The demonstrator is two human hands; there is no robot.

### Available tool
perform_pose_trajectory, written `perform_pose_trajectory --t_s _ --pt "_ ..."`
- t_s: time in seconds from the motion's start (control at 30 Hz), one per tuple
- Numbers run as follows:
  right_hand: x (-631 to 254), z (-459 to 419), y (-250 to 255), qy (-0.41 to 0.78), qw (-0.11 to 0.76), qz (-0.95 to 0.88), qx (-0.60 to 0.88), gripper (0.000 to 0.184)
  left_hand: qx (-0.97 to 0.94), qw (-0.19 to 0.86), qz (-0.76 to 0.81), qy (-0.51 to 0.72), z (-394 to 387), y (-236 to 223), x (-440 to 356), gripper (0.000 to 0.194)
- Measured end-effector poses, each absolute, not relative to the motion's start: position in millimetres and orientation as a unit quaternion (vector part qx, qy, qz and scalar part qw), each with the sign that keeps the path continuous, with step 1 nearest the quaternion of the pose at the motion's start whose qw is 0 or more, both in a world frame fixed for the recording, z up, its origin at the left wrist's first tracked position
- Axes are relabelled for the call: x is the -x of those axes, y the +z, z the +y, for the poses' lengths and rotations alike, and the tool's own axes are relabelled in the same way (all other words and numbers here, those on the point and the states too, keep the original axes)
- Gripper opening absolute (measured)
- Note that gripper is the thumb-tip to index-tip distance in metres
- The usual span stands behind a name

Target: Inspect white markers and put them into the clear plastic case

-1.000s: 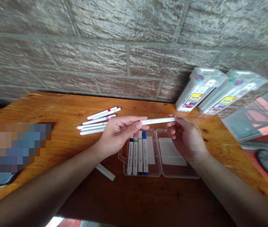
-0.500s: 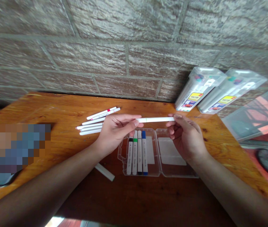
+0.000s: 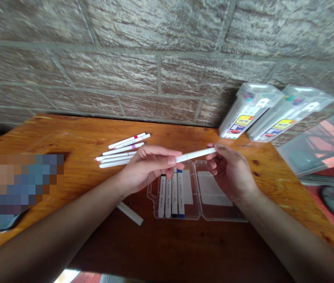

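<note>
A white marker (image 3: 196, 155) with a thin green ring is held level above the table, its right end a little higher. My left hand (image 3: 147, 165) pinches its left end between thumb and fingers. At the other end, my right hand (image 3: 233, 167) grips the tip with thumb and forefinger. Below both hands lies an open clear plastic case (image 3: 199, 196). Several white markers (image 3: 171, 198) with dark and blue ends stand side by side in its left half; my left fingers cover their tops.
Loose white markers (image 3: 122, 147) lie in a group left of my left hand. Another white marker (image 3: 130, 214) lies near my left forearm. Two clear marker boxes (image 3: 239, 114) stand by the brick wall (image 3: 137, 74). A blurred-out item (image 3: 16, 192) lies at the left on the wooden table (image 3: 72, 135).
The marker has tilted: its left end has dropped with my left hand, while the right end stays about where it was. My left fingers now cover the cased markers' tops.
</note>
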State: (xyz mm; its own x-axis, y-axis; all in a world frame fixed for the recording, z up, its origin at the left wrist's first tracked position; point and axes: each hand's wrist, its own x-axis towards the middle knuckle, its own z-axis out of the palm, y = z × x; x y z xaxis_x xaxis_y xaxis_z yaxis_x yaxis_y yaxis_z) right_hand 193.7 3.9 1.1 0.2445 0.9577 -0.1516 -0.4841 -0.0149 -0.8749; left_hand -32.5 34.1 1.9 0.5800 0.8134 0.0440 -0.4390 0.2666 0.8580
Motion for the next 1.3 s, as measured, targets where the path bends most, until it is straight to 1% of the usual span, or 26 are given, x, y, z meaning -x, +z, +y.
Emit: perform_pose_trajectory --t_s 0.13,0.3,0.57,0.7,1.0,1.13,1.3 --pt "-193 4 2 0.549 0.648 -0.271 0.452 0.02 -0.431 0.774 0.222 0.408 34 3 33 0.016" --pt "-193 3 4 0.542 0.648 -0.272 0.459 0.018 -0.44 0.756 0.232 0.425 34 1 32 0.015" --pt "-190 3 8 0.523 0.658 -0.276 0.466 0.017 -0.449 0.689 0.315 0.474 39 0 28 0.018" --pt "-190 2 7 0.509 0.659 -0.294 0.469 0.016 -0.483 0.653 0.327 0.483 40 -3 29 0.019" --pt "-189 -3 7 0.489 0.655 -0.357 0.452 0.02 -0.514 0.625 0.348 0.473 42 -8 30 0.02" --pt "-188 -5 4 0.48 0.65 -0.391 0.44 0.017 -0.54 0.603 0.357 0.467 41 -6 29 0.021" --pt "-187 -9 -1 0.445 0.618 -0.475 0.442 0.019 -0.576 0.57 0.368 0.455 39 -2 28 0.023"
